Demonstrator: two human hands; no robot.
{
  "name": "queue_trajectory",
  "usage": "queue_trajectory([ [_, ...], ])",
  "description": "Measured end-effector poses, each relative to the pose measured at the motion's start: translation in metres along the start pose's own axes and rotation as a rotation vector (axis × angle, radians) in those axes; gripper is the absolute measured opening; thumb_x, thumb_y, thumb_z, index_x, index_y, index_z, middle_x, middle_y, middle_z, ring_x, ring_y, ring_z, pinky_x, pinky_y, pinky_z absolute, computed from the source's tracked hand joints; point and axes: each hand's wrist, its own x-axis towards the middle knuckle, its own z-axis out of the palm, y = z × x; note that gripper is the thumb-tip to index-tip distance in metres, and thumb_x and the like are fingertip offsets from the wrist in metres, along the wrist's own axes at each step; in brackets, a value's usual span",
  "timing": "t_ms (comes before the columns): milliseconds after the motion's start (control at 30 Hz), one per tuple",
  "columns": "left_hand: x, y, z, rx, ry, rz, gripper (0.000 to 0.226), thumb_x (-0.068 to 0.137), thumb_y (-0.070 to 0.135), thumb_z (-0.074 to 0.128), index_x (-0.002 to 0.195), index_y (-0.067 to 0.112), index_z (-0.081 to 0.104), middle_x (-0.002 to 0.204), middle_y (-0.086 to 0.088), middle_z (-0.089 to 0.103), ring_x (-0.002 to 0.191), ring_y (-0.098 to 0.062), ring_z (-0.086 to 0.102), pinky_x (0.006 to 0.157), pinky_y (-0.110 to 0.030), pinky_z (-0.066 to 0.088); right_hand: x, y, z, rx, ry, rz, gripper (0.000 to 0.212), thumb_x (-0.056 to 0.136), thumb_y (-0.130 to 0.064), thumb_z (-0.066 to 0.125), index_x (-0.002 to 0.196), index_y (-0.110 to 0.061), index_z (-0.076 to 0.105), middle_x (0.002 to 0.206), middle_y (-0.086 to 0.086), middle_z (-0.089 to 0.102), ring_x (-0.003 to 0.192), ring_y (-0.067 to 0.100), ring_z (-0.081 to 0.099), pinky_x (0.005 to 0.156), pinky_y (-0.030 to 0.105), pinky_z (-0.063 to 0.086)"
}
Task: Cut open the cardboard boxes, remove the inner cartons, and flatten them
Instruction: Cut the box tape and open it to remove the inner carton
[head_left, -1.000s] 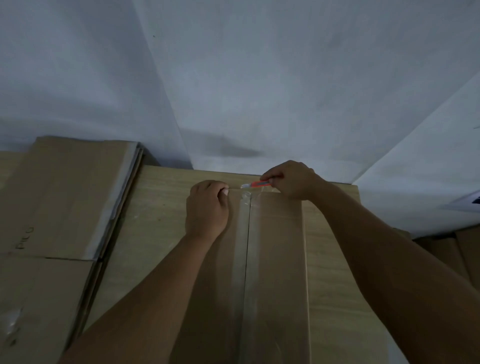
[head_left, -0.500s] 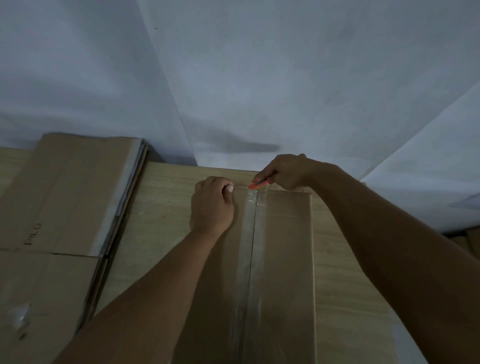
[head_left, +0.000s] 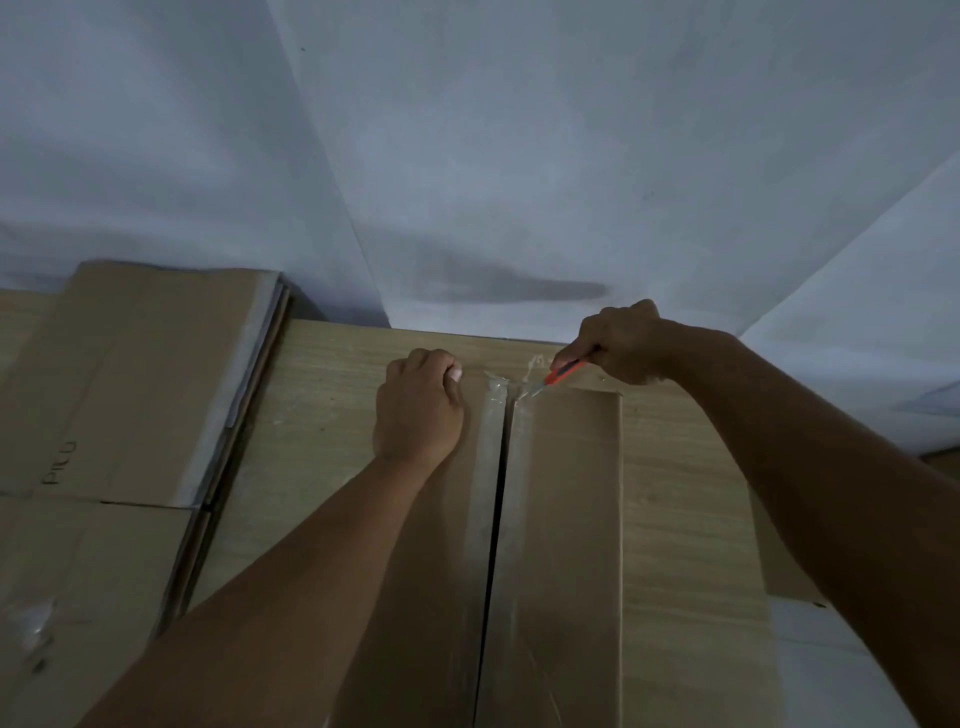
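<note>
Now box (head_left: 566, 519) seam split open, right hand (head_left: 621, 343) gripping orange cutter (head_left: 563, 373), left hand (head_left: 418, 410) fisted on flap.

We are looking at a long brown cardboard box (head_left: 566, 519) lying flat, running from near to far. Clear tape (head_left: 485, 467) is covering its centre seam, and a dark slit is showing where the two top flaps are parting. At the far end, torn tape is curling up beside an orange utility knife (head_left: 561, 373).
</note>
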Motion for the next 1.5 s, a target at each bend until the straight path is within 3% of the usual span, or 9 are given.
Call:
queue_trajectory([
  [200, -0.002, -0.002, 0.002, 0.01, 0.044, 0.035, 0.015, 0.1, 0.023, 0.048, 0.098, 0.021, 0.062, 0.106, 0.0, 0.06, 0.098, -0.024, 0.051, 0.074, -0.038, 0.046, -0.011, 0.005, 0.007, 0.217, 0.142, -0.012, 0.041, 0.106, -0.02, 0.041, 0.119, -0.048, 0.068, 0.103, -0.031, 0.057, 0.113, 0.007, 0.049, 0.101, 0.04, 0.034],
  [333, -0.002, -0.004, 0.005, -0.013, 0.074, 0.051, 0.014, 0.098, 0.023, 0.053, 0.107, 0.022, 0.064, 0.12, -0.001, 0.059, 0.105, -0.026, 0.052, 0.083, -0.043, 0.049, -0.03, 0.012, 0.025, 0.316, 0.319, 0.115, 0.043, 0.104, -0.008, 0.044, 0.136, -0.033, 0.06, 0.124, 0.003, 0.064, 0.113, 0.021, 0.055, 0.088, 0.027, 0.034],
  [433, -0.006, -0.004, 0.003, -0.078, 0.126, 0.041, 0.024, 0.095, 0.022, 0.062, 0.119, 0.02, 0.064, 0.124, -0.002, 0.06, 0.117, -0.026, 0.049, 0.094, -0.041, 0.045, -0.051, 0.002, 0.046, 0.398, 0.413, 0.241, 0.048, 0.102, -0.003, 0.042, 0.14, -0.029, 0.057, 0.131, 0.006, 0.063, 0.118, 0.026, 0.057, 0.086, 0.023, 0.035],
  [600, -0.02, -0.002, -0.011, 0.032, 0.158, 0.104, 0.016, 0.09, 0.027, 0.063, 0.105, 0.026, 0.069, 0.106, 0.004, 0.069, 0.106, -0.026, 0.057, 0.099, -0.045, 0.036, -0.108, -0.013, 0.096, 0.645, 0.642, 0.468, 0.048, 0.099, -0.005, 0.045, 0.141, -0.027, 0.056, 0.126, 0.003, 0.068, 0.103, 0.02, 0.063, 0.086, 0.034, 0.051],
  [700, -0.04, 0.003, -0.018, 0.088, 0.105, 0.124, 0.021, 0.09, 0.031, 0.063, 0.109, 0.023, 0.067, 0.105, 0.001, 0.069, 0.106, -0.027, 0.058, 0.106, -0.054, 0.033, -0.155, -0.042, 0.125, 0.715, 0.678, 0.554, 0.045, 0.103, -0.011, 0.045, 0.143, -0.031, 0.052, 0.126, -0.007, 0.065, 0.099, 0.017, 0.066, 0.079, 0.032, 0.055],
  [800, -0.073, 0.003, -0.023, 0.022, 0.09, 0.173, 0.025, 0.089, 0.03, 0.065, 0.112, 0.02, 0.067, 0.109, -0.001, 0.069, 0.107, -0.028, 0.059, 0.101, -0.052, 0.041, -0.193, -0.065, 0.166, 0.725, 0.66, 0.659, 0.043, 0.102, -0.022, 0.051, 0.141, -0.041, 0.049, 0.097, -0.014, 0.064, 0.071, 0.011, 0.065, 0.06, 0.025, 0.053],
  [1033, -0.156, -0.018, -0.029, 0.04, 0.024, 0.235, 0.036, 0.091, 0.037, 0.052, 0.118, 0.017, 0.065, 0.12, -0.004, 0.063, 0.117, -0.028, 0.055, 0.101, -0.052, 0.043, -0.255, -0.12, 0.254, 0.692, 0.669, 0.93, 0.033, 0.102, -0.026, 0.053, 0.134, -0.033, 0.06, 0.093, -0.006, 0.048, 0.076, 0.01, 0.054, 0.062, 0.027, 0.046],
  [1133, -0.179, -0.03, -0.031, 0.07, 0.019, 0.256, 0.04, 0.092, 0.037, 0.05, 0.119, 0.013, 0.066, 0.125, -0.008, 0.063, 0.121, -0.032, 0.054, 0.1, -0.053, 0.044, -0.271, -0.139, 0.284, 0.648, 0.641, 0.988, 0.033, 0.102, -0.033, 0.05, 0.134, -0.033, 0.059, 0.095, -0.006, 0.05, 0.089, 0.018, 0.056, 0.081, 0.039, 0.051],
  [1500, -0.217, -0.036, -0.032, 0.162, -0.143, 0.222, 0.065, 0.098, 0.048, 0.025, 0.142, 0.009, 0.052, 0.154, -0.014, 0.043, 0.149, -0.033, 0.025, 0.116, -0.052, 0.034, -0.281, -0.161, 0.306, 0.599, 0.72, 0.988, 0.039, 0.097, -0.037, 0.06, 0.133, -0.024, 0.061, 0.12, 0.008, 0.059, 0.108, 0.026, 0.053, 0.09, 0.041, 0.043],
])
